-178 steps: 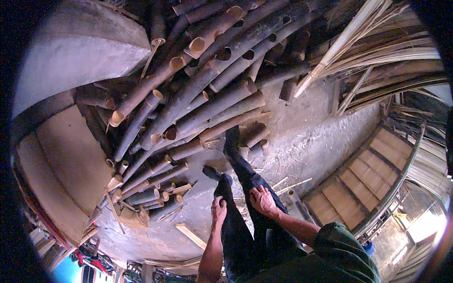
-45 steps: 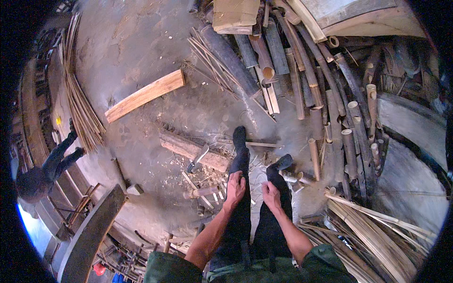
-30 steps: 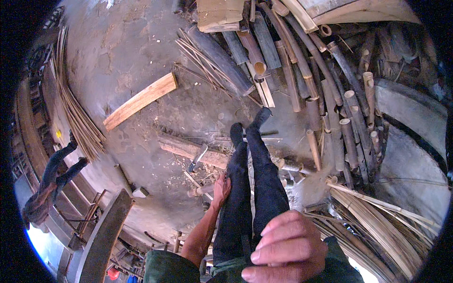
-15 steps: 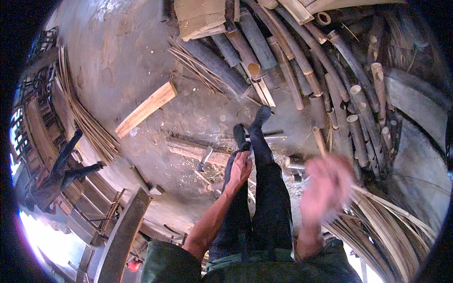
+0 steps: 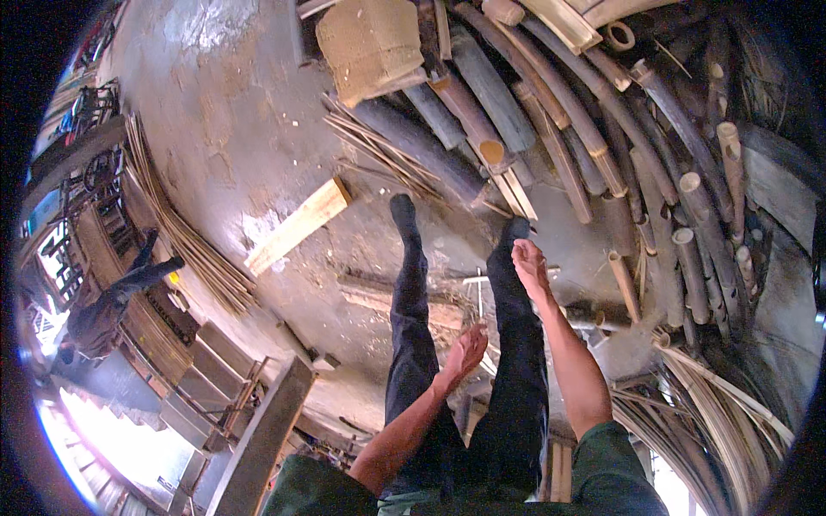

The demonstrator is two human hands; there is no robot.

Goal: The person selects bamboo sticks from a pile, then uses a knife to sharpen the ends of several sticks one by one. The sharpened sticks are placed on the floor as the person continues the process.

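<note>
My right hand [image 5: 530, 262] reaches forward to my right shin, just below the dark sock on my right foot [image 5: 514, 229]. Its fingers are closed; whatever is in them, if anything, is too small to make out. My left hand [image 5: 465, 348] hangs between my knees, its fingers loosely curled but apart, with nothing visible in them. Pale thin strips [image 5: 480, 288] lie on the floor between my legs, forming a cross. A rough split log [image 5: 370, 294] lies across the floor, partly hidden by my left leg [image 5: 409, 297].
Many dark bamboo poles [image 5: 482, 77] lie to the front right, beneath a tan sheet [image 5: 370, 47]. A pale plank [image 5: 299, 224] and a bundle of long strips [image 5: 185, 236] are at left. More strips [image 5: 705, 404] stand at right. Another person [image 5: 107, 314] is far left, near benches.
My right hand has swung from the right side to my right shin. My left hand has dropped back from between my shins. My feet have spread apart, and the hatchet is out of sight.
</note>
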